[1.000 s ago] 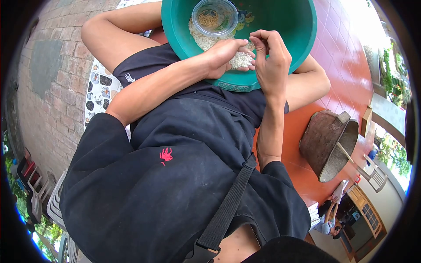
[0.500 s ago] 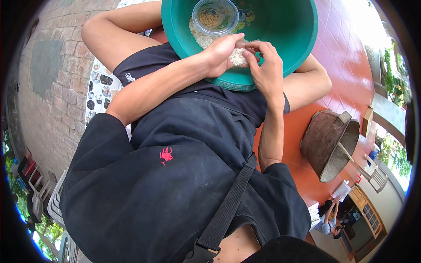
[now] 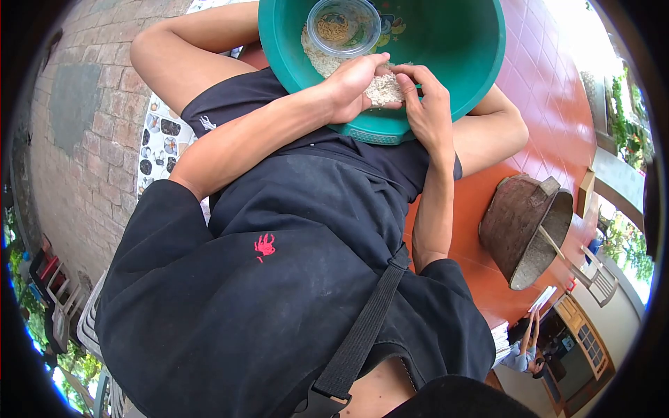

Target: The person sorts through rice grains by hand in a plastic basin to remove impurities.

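Sorting rice (image 3: 385,89): that looks like the step in hand — a palmful of grain being picked over above the green basin (image 3: 460,42), which rests on the lap.
Left hand (image 3: 348,87): cupped at the basin's near rim, fingers curled around the small heap. It's a loose cradle, not a clamp.
Right hand (image 3: 426,104): fingertips (image 3: 418,75) drawn close together and touching the heap's edge; whether a grain is pinched between them I cannot tell.
Clear tub (image 3: 343,26): sits on the loose grain toward the basin's far left side, with brownish bits inside.
Next move: I'd judge it calls for a fine pinch on one odd grain — with the left palm kept level so nothing spills over the near rim.
Metal pot (image 3: 526,230): lies tilted on the orange tiles (image 3: 550,90), well apart to the right.
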Motion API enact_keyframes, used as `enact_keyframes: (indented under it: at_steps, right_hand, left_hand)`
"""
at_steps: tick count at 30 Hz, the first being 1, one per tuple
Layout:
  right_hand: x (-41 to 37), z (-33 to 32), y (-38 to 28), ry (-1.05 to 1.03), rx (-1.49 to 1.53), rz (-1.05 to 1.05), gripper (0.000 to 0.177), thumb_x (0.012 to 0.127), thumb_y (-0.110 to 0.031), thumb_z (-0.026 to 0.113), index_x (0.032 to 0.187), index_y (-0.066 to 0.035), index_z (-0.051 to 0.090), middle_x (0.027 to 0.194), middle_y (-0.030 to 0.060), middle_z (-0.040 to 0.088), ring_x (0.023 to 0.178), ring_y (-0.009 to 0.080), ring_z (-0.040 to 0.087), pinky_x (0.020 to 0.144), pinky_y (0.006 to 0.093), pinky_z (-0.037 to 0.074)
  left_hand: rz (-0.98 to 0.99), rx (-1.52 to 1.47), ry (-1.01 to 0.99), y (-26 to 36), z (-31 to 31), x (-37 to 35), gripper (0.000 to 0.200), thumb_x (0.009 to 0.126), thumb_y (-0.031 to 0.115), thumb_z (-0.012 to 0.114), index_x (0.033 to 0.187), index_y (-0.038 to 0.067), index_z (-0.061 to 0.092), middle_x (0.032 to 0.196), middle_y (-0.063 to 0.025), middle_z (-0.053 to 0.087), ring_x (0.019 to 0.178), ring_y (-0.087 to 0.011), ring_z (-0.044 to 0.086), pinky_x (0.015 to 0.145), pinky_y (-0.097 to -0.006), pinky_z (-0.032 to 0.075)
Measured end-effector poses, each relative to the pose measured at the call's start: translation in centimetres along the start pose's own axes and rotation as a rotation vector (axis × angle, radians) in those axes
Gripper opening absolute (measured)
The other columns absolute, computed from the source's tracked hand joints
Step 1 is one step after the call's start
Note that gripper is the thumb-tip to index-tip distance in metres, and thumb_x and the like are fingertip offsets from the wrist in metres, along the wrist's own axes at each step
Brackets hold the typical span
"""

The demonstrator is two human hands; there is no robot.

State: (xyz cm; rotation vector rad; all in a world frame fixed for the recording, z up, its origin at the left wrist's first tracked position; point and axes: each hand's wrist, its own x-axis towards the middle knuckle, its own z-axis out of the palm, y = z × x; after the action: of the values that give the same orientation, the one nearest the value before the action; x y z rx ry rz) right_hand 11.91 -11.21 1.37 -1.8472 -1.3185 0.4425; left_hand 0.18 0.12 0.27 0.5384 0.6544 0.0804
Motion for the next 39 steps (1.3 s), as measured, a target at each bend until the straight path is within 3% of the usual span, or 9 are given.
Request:
enact_keyframes:
  at_steps: [3,7,10,12,15,27,32,34,39]
  right_hand:
    - [-0.2,-0.2,-0.3,-0.023,0.192,0.198,0.017,0.099,-0.008,0.058,0.106,0.001,0.07,0.093,0.0129,0.069,0.084,0.0223,0.068,0.067,0.032,0.055]
    - [-0.3,-0.4,0.1,-0.078,0.276,0.206,0.016,0.099,-0.008,0.058,0.108,0.0,0.069,0.099,0.0127,0.069,0.086,0.02,0.068,0.065,0.0301,0.055]
    - [-0.4,-0.4,-0.2,-0.085,0.347,0.148,0.017,0.094,-0.007,0.064,0.11,-0.003,0.069,0.112,0.0123,0.067,0.094,0.0241,0.068,0.069,0.0301,0.058]
    - [-0.3,-0.9,-0.6,-0.15,-0.075,-0.088,0.02,0.092,-0.009,0.068,0.112,-0.006,0.069,0.127,0.0102,0.063,0.108,0.0239,0.064,0.077,0.0341,0.059]
    - [-0.5,-0.2,-0.8,-0.156,-0.044,-0.066,0.019,0.087,-0.009,0.071,0.106,-0.01,0.071,0.126,0.0114,0.061,0.116,0.0298,0.059,0.079,0.0345,0.062]
    - [-0.7,0.7,0.0,-0.048,-0.162,-0.126,0.007,0.088,-0.008,0.068,0.093,-0.004,0.07,0.117,0.0099,0.065,0.108,0.0293,0.061,0.084,0.0381,0.054]
    - [-0.5,0.3,-0.2,-0.009,-0.031,-0.093,0.008,0.089,-0.008,0.068,0.095,-0.003,0.071,0.116,0.0108,0.066,0.106,0.0284,0.063,0.083,0.0365,0.054]
    - [-0.4,0.1,-0.3,-0.01,0.016,-0.08,0.009,0.09,-0.008,0.068,0.096,-0.003,0.072,0.116,0.0112,0.066,0.105,0.0279,0.064,0.083,0.0363,0.054]
    - [0.1,-0.2,-2.0,0.068,0.02,-0.137,0.01,0.091,-0.008,0.068,0.099,-0.003,0.072,0.109,0.0127,0.066,0.093,0.0254,0.067,0.078,0.0337,0.055]
  left_hand:
    - [-0.004,0.006,0.017,0.3,0.2,-0.4,0.038,0.108,0.03,0.034,0.119,-0.003,0.052,0.111,-0.0142,0.062,0.104,-0.0239,0.066,0.091,-0.0419,0.058]
    - [-0.004,0.009,0.033,0.2,0.1,-0.2,0.037,0.108,0.03,0.036,0.118,-0.002,0.052,0.112,-0.0122,0.062,0.104,-0.0233,0.066,0.091,-0.0403,0.058]
    - [-0.034,-0.037,-0.046,0.2,-0.4,0.0,0.035,0.108,0.03,0.037,0.117,-0.001,0.052,0.108,-0.01,0.062,0.101,-0.0215,0.066,0.089,-0.0387,0.058]
    - [-0.017,-0.019,-0.029,0.1,-0.3,-0.1,0.037,0.108,0.031,0.035,0.12,0.0,0.051,0.111,-0.0114,0.061,0.099,-0.022,0.066,0.087,-0.0395,0.058]
    - [0.001,0.021,-0.004,0.0,-0.3,0.0,0.039,0.108,0.032,0.033,0.124,0.0,0.048,0.113,-0.0124,0.058,0.095,-0.0214,0.064,0.084,-0.04,0.059]
    - [-0.043,-0.028,-0.045,-0.2,-0.8,0.5,0.038,0.108,0.031,0.035,0.122,-0.001,0.048,0.114,-0.0112,0.054,0.092,-0.0191,0.062,0.081,-0.0394,0.061]
    - [-0.007,-0.005,-0.039,0.0,-0.3,0.0,0.037,0.108,0.032,0.034,0.125,0.0,0.046,0.117,-0.0113,0.054,0.099,-0.0205,0.064,0.085,-0.0416,0.061]
    - [-0.016,-0.011,-0.006,0.1,0.0,-0.1,0.034,0.109,0.029,0.033,0.116,0.002,0.052,0.103,-0.0084,0.062,0.092,-0.0181,0.066,0.087,-0.0398,0.059]
    - [-0.004,-0.01,-0.012,0.0,0.0,-0.3,0.034,0.108,0.029,0.035,0.122,0.004,0.052,0.109,-0.0075,0.061,0.102,-0.0179,0.065,0.089,-0.0402,0.059]
